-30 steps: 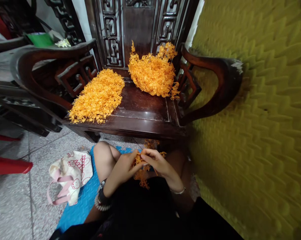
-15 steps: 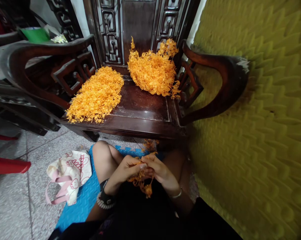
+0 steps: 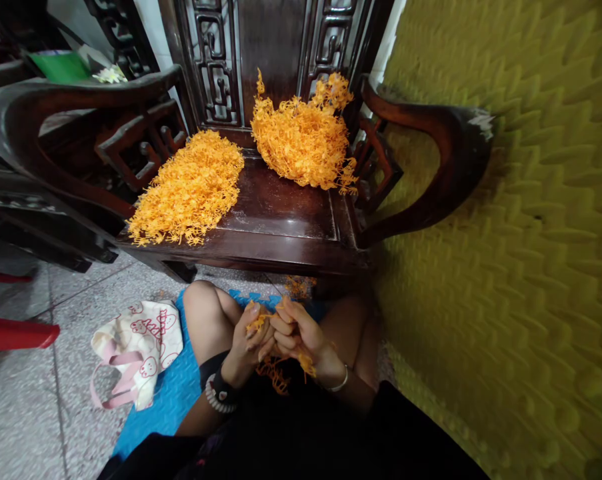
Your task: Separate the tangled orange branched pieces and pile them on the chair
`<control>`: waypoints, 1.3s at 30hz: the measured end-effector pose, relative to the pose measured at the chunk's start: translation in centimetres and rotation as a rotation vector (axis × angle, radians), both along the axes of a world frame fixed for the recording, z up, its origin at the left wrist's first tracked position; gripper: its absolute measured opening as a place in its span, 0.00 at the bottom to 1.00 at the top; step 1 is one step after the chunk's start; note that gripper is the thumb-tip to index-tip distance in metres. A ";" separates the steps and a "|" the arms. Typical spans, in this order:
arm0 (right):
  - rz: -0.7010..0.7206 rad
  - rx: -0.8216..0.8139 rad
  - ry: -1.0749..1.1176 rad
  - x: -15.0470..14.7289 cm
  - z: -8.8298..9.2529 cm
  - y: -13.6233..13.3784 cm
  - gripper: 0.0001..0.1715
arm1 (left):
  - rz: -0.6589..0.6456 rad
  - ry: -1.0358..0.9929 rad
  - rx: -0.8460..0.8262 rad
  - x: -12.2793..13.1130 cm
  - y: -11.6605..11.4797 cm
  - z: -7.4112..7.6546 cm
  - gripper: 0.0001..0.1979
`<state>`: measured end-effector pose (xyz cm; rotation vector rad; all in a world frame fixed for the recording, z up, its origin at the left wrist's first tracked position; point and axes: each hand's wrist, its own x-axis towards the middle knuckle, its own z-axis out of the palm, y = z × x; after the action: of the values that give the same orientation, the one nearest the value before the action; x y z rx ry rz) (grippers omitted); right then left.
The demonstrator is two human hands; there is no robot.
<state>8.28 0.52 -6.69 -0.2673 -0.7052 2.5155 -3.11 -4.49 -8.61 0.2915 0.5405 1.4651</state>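
My left hand (image 3: 248, 339) is closed around part of a tangled strand of small orange flower-like pieces (image 3: 277, 379), with a bit showing above its fingers. Close beside it, my right hand (image 3: 303, 333) has its fingers curled on the same strand. A short stretch runs between the two hands, and loose ends dangle beneath them over my lap. Fingers hide much of the strand. On the dark wooden chair (image 3: 281, 252) in front of me lie a flat orange heap (image 3: 188, 190) on the left and a rounder orange heap (image 3: 303, 143) at the back right.
A white bag with pink handles (image 3: 143, 347) rests at the left, partly on a blue foam mat (image 3: 155, 407). Orange bits (image 3: 298, 287) lie under the chair's front edge. A yellow-green textured wall (image 3: 521, 287) stands close on the right. Red legs (image 3: 18, 335) show at far left.
My hands have turned and curled more, with knuckles raised and a short length of strand now visible between them. The view has shifted slightly; the heaps on the chair are unchanged.
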 end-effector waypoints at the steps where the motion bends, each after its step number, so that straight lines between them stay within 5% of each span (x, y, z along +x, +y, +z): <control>1: -0.075 -0.017 0.025 0.1 0.0 0.3 0.33 | 0.101 -0.003 0.041 -0.4 0.2 0.4 0.31; 4: -0.321 -0.053 0.077 0.8 0.3 1.3 0.34 | 0.368 0.039 0.234 -1.5 0.6 1.4 0.30; 7: -0.334 -0.012 0.078 1.3 1.2 1.6 0.32 | 0.276 0.237 0.373 -2.2 1.2 1.7 0.27; 12: -0.309 0.023 0.000 1.3 2.7 1.4 0.24 | 0.227 0.834 0.292 -3.6 3.9 1.6 0.13; 18: -0.411 0.065 -0.072 1.2 2.4 1.6 0.13 | 0.610 1.796 0.104 -8.2 10.3 2.1 0.15; 21: -0.441 0.096 -0.133 1.2 1.9 1.6 0.14 | 0.660 2.109 -0.013 -10.5 12.8 1.9 0.17; 29: -0.497 0.180 -0.195 1.3 0.9 2.2 0.17 | 0.616 2.324 -0.064 -11.4 13.7 1.4 0.27; 39: -0.549 0.223 -0.239 1.1 1.8 2.1 0.19 | 0.783 2.197 -0.002 -11.6 13.6 3.3 0.28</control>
<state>9.37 2.59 -4.88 -0.5979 -0.8604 1.8870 -14.76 9.12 -5.31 1.8823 2.5641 1.2471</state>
